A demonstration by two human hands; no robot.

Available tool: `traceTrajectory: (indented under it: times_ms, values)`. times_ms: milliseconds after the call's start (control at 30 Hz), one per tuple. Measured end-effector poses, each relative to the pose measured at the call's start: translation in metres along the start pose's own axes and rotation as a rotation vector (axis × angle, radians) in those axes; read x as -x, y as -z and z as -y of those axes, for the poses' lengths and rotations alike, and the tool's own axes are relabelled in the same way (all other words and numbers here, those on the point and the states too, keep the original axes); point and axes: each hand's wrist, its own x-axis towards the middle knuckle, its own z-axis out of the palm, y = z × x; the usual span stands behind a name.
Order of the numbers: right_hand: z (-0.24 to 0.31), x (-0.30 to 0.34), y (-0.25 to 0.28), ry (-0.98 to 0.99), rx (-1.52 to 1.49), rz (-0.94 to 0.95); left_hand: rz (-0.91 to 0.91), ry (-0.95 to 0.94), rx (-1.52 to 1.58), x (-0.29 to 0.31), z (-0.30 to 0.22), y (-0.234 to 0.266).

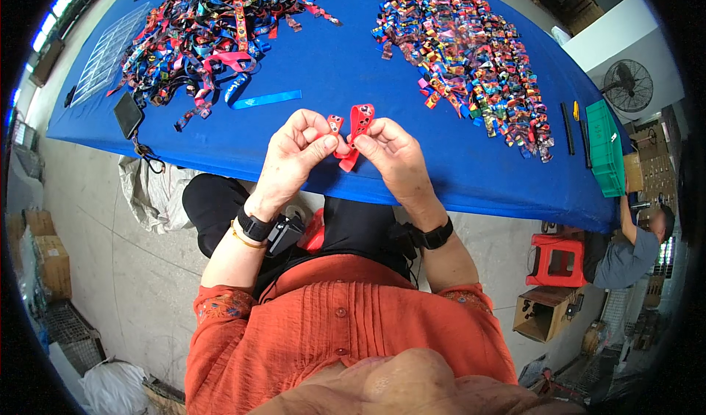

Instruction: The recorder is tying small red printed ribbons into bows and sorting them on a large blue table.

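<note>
A red printed strap (360,119) is held between my hands above the near edge of the blue-covered table. My left hand (294,150) pinches one part of it between thumb and fingers. On the other side, my right hand (397,158) grips the strap where it bends into a loop, and a short red piece hangs below. Just beyond my left hand lies a flat blue strap (273,99). A big tangled heap of colourful straps (198,40) spreads over the table's far left.
Rows of folded, bundled straps (471,62) cover the far right. A phone-like dark device (128,115) and a white wire rack (110,51) lie at left. A green crate (604,150) stands at the right edge, near a person (629,257) and a red stool (557,260).
</note>
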Motion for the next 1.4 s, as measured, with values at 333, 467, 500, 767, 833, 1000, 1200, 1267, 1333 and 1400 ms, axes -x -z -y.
traceTrajectory:
  times_ms: [333, 467, 500, 767, 833, 1000, 1200, 1267, 1333, 1400]
  values:
    - [0.009, 0.004, 0.003, 0.008, 0.183, 0.132, 0.038, 0.026, -0.063, -0.001, -0.003, 0.006]
    - [0.021, 0.000, 0.007, 0.017, 0.351, 0.196, 0.071, 0.041, -0.073, -0.001, -0.003, 0.005]
    - [0.021, -0.001, 0.008, -0.008, 0.358, 0.213, 0.099, 0.068, -0.067, -0.002, -0.004, 0.003]
    - [0.035, -0.005, 0.014, -0.109, 0.538, 0.295, 0.168, 0.098, -0.258, 0.001, -0.012, -0.004]
    - [0.031, -0.006, 0.014, -0.058, 0.611, 0.333, 0.100, 0.146, -0.286, 0.000, -0.007, -0.004]
    - [0.019, -0.008, 0.022, -0.199, 0.377, 0.250, 0.084, 0.150, -0.144, -0.001, -0.008, -0.007]
    - [0.005, -0.016, 0.023, -0.252, 0.135, 0.228, 0.118, 0.121, -0.156, -0.001, -0.009, -0.008]
    - [0.007, -0.017, 0.021, -0.300, 0.088, 0.241, 0.127, 0.132, -0.149, -0.001, -0.008, -0.007]
    - [0.012, -0.017, 0.018, -0.313, 0.048, 0.204, 0.108, 0.127, -0.170, -0.001, -0.007, -0.008]
    - [0.011, -0.016, 0.015, -0.264, 0.097, 0.144, 0.088, 0.122, -0.191, -0.001, -0.004, -0.007]
